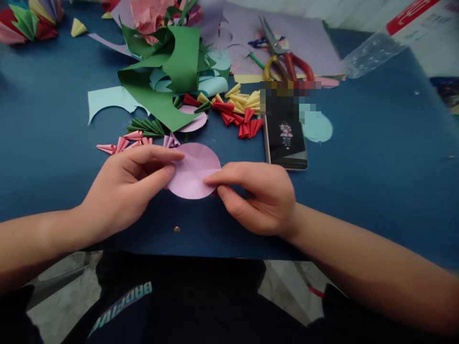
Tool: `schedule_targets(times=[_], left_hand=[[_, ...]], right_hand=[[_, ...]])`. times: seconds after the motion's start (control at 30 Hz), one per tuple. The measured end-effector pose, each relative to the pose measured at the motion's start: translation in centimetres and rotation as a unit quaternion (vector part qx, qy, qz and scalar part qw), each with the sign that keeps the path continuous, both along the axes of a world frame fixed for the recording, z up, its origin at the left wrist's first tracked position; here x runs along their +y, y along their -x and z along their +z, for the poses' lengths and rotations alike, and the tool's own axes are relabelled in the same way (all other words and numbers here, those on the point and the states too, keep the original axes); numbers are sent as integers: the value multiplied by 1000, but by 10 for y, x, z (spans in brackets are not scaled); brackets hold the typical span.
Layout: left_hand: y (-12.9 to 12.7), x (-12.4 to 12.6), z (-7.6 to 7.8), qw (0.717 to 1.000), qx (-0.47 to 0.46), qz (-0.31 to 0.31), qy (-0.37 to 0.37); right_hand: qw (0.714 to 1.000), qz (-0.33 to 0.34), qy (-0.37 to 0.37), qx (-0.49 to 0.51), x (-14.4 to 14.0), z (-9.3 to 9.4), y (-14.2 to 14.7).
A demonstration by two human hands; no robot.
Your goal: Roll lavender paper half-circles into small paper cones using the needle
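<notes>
A round lilac paper disc (193, 167) with faint crease lines is held between both hands, near the table's front edge. My left hand (132, 179) pinches its left rim between thumb and forefinger. On the opposite rim, the thumb and forefinger of my right hand (256, 193) are closed. Just behind the disc lie small rolled paper cones: pink (124, 144), dark green (147, 126), lilac (172, 140), red (251, 126) and yellow (247, 100). Another lilac disc (193, 122) is partly covered by a cut green paper sheet (182, 57).
A phone (286, 138) lies beyond my right hand, next to a pale blue paper disc (317, 125). Red-handled scissors (292, 59) rest on a lilac sheet (315, 40) at the back. A clear plastic bag (376, 52) is at the back right. Pale blue scrap paper (107, 99) lies left.
</notes>
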State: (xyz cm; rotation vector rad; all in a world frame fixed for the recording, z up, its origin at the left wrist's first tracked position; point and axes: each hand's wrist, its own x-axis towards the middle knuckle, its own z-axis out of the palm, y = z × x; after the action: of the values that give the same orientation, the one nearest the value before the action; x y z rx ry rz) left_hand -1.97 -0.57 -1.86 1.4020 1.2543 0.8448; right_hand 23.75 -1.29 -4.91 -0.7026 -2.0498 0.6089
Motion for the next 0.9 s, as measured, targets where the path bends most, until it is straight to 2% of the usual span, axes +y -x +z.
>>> schedule_targets(times=[0.07,0.17,0.33,0.43,0.53,0.67,0.9], left_hand=[[0,-1,2,1000,19,-11,4],[0,-1,3,998,23,-46,30],[-1,-1,2,997,-4,-72,21],[-2,0,0,997,-29,-74,14],[-2,1,-2,995,-63,-73,37],[0,2,-5,997,-51,-24,43],[-1,1,-3,999,12,-26,24]], right_hand=[[1000,-8,8,-4,1,1,1],[994,-33,89,55,2,-4,3],[960,-29,243,132,5,-10,7],[938,-11,304,163,5,-9,8],[939,-28,301,163,4,-9,8],[943,-60,281,169,1,-11,9],[913,-70,370,157,2,-10,9]])
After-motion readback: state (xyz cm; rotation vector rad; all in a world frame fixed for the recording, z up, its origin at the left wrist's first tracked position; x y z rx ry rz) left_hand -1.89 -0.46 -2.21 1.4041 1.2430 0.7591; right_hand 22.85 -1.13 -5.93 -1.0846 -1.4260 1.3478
